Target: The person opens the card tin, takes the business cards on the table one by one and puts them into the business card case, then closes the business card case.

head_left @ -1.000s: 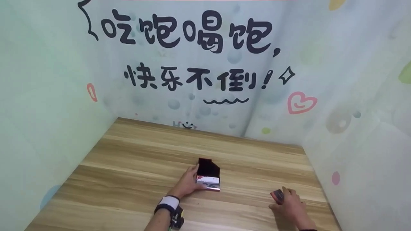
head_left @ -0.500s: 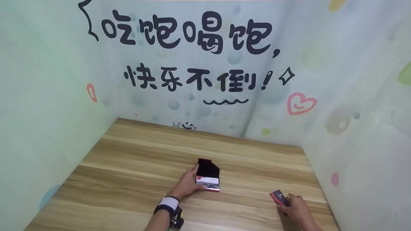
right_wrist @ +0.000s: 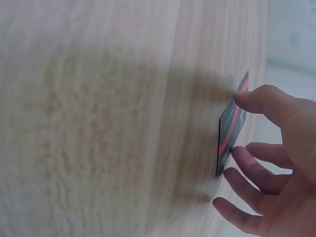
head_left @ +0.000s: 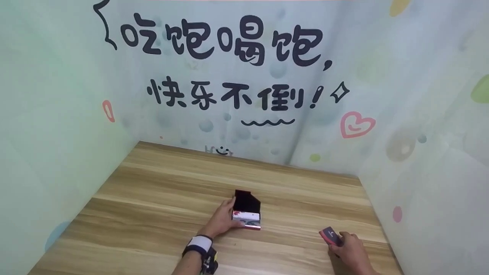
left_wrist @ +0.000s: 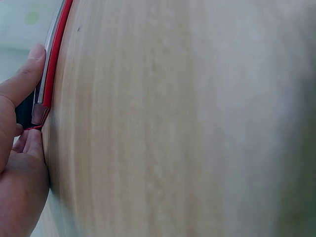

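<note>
My left hand (head_left: 219, 221) holds a small business card case (head_left: 246, 200) on the wooden table, its black-lined flap raised at the back. A white and grey card (head_left: 244, 215) with a red print lies inside. In the left wrist view, the thumb presses along the red edge (left_wrist: 59, 42) of the case and the other fingers lie behind its end. Off to the right, my right hand (head_left: 352, 250) pinches a dark grey business card (head_left: 330, 235) with a red stripe by its edges. The right wrist view shows this card (right_wrist: 231, 129) close over the tabletop.
The wood-grain table (head_left: 160, 179) is enclosed by a printed back curtain (head_left: 183, 122) with black lettering and pale side walls (head_left: 439, 191). A wrist camera (head_left: 209, 260) is strapped to the left forearm.
The right hand has shifted its hold from over the dark card to its near edge, so more of the card's face shows. The left hand and case stay put.
</note>
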### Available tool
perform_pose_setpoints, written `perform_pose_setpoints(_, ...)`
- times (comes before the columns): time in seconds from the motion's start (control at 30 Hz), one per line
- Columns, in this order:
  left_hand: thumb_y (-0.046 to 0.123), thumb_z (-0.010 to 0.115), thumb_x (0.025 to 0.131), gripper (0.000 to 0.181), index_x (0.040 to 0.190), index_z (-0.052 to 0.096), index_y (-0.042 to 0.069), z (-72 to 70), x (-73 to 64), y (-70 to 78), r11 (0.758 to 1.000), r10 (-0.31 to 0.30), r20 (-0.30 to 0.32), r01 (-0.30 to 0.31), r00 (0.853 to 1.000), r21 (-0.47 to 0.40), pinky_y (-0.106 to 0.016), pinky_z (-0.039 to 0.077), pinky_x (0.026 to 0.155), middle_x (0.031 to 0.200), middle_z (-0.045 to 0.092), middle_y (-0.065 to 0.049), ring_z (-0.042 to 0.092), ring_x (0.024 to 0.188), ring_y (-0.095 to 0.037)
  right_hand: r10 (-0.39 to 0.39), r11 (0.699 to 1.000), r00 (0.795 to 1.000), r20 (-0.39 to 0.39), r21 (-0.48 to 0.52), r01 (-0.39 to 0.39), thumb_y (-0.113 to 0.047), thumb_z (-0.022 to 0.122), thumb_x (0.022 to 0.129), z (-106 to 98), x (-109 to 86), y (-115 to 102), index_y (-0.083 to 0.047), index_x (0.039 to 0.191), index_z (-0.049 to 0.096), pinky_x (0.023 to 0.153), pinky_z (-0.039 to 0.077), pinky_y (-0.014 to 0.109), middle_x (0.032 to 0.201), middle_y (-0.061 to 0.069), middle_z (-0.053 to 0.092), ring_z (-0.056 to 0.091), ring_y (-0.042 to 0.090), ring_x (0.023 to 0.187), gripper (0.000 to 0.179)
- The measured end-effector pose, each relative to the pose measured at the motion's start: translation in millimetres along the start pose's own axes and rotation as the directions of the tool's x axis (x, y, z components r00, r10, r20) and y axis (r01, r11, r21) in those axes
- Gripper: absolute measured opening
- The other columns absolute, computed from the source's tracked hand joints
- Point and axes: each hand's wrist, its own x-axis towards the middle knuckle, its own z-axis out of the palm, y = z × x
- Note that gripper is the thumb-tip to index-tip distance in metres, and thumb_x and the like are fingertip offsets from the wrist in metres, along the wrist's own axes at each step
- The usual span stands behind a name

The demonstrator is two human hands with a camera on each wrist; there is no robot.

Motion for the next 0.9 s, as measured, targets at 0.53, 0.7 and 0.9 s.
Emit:
perform_pose_setpoints(0.53, 0.019, 0.088, 0.073, 0.105, 0.153, 0.025, -0.010, 0.6, -0.7, 0.5, 1.000, -0.026, -0.001, 0.026, 1.000, 0.012, -0.059, 0.026, 0.121, 0.152, 0.036, -0.033, 0.035, 0.142, -0.050, -0.092, 0.995, 0.988, -0.127, -0.041, 0.087, -0.009, 0.080, 0.075, 6.6, -9.7, -5.6, 0.019, 0.120, 0.057, 0.085, 0.056, 0.054, 0.104, 0.034, 0.064, 0.066, 0.036, 0.090, 0.058)
perform_pose_setpoints(0.7, 0.016, 0.087, 0.073, 0.104, 0.152, 0.025, -0.010, 0.8, -1.5, -0.5, 1.000, -0.027, -0.005, 0.027, 1.000, 0.010, -0.059, 0.026, 0.121, 0.152, 0.036, -0.033, 0.035, 0.141, -0.050, -0.099, 0.995, 0.988, -0.118, -0.045, 0.095, -0.009, 0.077, 0.076, 7.9, -10.9, -5.9, 0.018, 0.122, 0.057, 0.086, 0.055, 0.056, 0.106, 0.033, 0.065, 0.067, 0.039, 0.094, 0.057)
perform_pose_setpoints(0.9, 0.015, 0.087, 0.074, 0.104, 0.153, 0.024, -0.009, 0.3, -0.7, -0.5, 0.999, -0.031, 0.001, 0.031, 1.000, 0.007, -0.059, 0.026, 0.122, 0.152, 0.036, -0.034, 0.035, 0.141, -0.050, -0.104, 0.993, 0.985, -0.135, -0.072, 0.095, -0.011, 0.075, 0.076, 7.1, -10.2, -11.0, 0.016, 0.127, 0.054, 0.088, 0.054, 0.058, 0.107, 0.032, 0.064, 0.067, 0.040, 0.095, 0.062)
